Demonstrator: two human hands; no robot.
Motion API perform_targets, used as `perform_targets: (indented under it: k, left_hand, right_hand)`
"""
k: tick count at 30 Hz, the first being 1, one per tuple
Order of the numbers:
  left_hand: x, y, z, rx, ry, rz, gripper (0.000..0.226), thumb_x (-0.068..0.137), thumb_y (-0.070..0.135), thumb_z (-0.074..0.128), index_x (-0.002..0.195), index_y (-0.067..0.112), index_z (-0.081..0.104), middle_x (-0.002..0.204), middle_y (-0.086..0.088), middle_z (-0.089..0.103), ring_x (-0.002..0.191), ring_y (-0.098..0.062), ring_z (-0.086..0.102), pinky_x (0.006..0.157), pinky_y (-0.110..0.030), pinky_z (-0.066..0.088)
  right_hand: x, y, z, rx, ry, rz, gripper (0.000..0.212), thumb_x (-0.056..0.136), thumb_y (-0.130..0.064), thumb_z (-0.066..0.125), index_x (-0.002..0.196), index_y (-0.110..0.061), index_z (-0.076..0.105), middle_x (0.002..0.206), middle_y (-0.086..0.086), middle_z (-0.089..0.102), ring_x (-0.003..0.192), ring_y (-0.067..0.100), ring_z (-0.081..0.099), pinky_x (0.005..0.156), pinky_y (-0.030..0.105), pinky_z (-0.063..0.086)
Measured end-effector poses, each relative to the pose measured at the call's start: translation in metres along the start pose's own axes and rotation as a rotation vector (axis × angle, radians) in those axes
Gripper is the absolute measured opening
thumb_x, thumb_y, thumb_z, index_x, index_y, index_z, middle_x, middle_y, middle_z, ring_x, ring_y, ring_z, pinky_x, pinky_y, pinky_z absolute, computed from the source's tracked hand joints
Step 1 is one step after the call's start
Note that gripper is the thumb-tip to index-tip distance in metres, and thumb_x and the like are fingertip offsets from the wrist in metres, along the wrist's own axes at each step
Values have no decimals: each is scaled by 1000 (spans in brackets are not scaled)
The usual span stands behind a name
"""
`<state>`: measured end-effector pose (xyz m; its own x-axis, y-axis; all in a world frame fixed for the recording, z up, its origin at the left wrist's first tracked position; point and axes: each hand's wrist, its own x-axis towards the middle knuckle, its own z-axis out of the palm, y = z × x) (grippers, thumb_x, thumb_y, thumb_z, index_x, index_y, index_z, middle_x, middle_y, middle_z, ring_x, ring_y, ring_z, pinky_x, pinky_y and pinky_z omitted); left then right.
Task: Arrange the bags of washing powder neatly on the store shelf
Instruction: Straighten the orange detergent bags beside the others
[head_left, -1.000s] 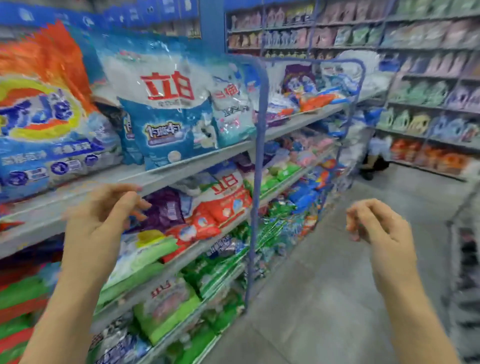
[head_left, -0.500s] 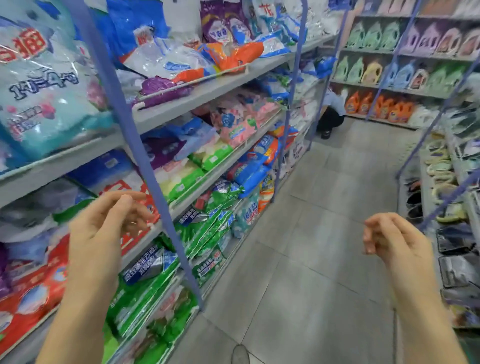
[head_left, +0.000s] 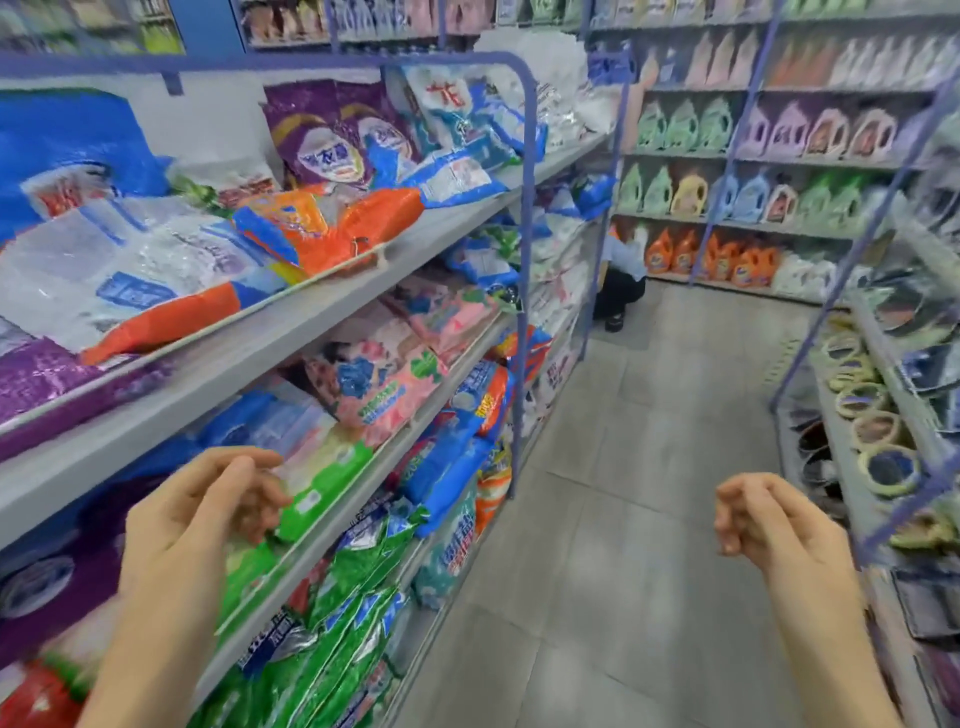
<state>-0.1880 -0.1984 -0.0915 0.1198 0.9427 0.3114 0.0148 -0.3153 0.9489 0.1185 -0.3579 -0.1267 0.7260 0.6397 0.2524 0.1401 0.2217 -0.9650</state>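
Washing powder bags fill the grey shelves (head_left: 291, 338) on my left. On the top shelf an orange bag (head_left: 358, 223) and clear white bags (head_left: 130, 270) lie flat and askew, with a purple bag (head_left: 332, 140) standing behind them. Pink bags (head_left: 384, 384) slump on the shelf below, and green bags (head_left: 353, 587) crowd the lower shelf. My left hand (head_left: 208, 519) hovers in front of the middle shelf, fingers loosely curled, holding nothing. My right hand (head_left: 769, 525) hangs over the aisle floor, fingers also loosely curled and empty.
A blue metal post (head_left: 524, 291) frames the shelf unit. The tiled aisle (head_left: 623, 493) runs ahead to a wall of detergent bottles (head_left: 727, 260). A person (head_left: 621, 280) crouches at the aisle's far end. Another shelf (head_left: 872, 441) with round items lines the right side.
The view has moved forward along the aisle and tilted up, bringing the orange and purple bags closer. Both hands stay raised and empty in much the same pose.
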Motion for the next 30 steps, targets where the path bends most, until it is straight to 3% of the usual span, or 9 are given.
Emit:
perform_targets:
  k: [2,5,10,13,17,21,25,28,30]
  left_hand:
    - [28,-11,24,7,63,-6,27,89,40,52,76,24,70,62,1,64,61,-12,55,52,-11,45]
    - [63,-20,62,60,188,15,40,95,10,45,69,28,71,58,4,64,56,-7,55,54,-11,44]
    - [115,-12,99,72,399,27,48,95,7,44,65,33,71,55,8,63,52,-1,54,54,-10,44]
    - [131,-7,101,124,536,56,42,95,6,43,68,24,69,56,7,63,51,-1,53,54,-9,44]
    - [148,5,89,248,666,142,30,94,5,47,72,17,64,59,5,63,54,-3,53,55,-11,44]
    - [170,20,76,362,664,216,13,87,16,55,78,18,63,63,6,65,57,-6,55,55,-14,43]
    - [197,25,71,512,619,235,17,74,43,54,81,31,64,82,9,68,73,-2,61,67,-12,47]
    - [219,22,67,723,537,226,19,77,36,52,94,40,59,96,17,65,88,1,57,75,-8,43]
    - [236,18,65,860,454,222,35,78,22,50,107,40,52,109,22,58,99,2,52,86,-10,38]
  right_hand:
    - [51,12,5,10,-41,-9,60,50,-81,62,69,-25,67,55,-4,56,48,4,45,48,11,40]
    - [134,20,18,15,-149,-46,59,50,-82,61,69,-26,67,55,-6,57,50,4,47,49,11,41]
    - [259,14,66,28,-382,-137,52,58,-77,57,70,-28,66,57,-7,57,52,3,47,51,11,41]
    - [309,14,115,70,-570,-193,23,81,-44,54,66,-30,65,54,-9,56,50,2,46,50,9,39]
    - [350,17,187,66,-783,-304,32,92,-13,49,68,-28,62,59,-8,57,54,3,48,54,11,40]
    - [365,11,257,-30,-959,-454,18,89,-18,58,91,-36,60,88,-20,62,80,-5,56,69,10,44]
    - [381,18,310,-229,-1085,-609,52,77,-45,67,123,-41,44,127,-22,42,118,0,37,97,22,28]
    - [393,27,337,-269,-1105,-729,49,76,-32,72,120,-27,51,123,-14,48,117,5,42,94,13,28]
    - [402,33,350,-232,-1059,-793,35,76,-29,74,105,-24,57,108,-10,59,105,16,55,92,23,37]
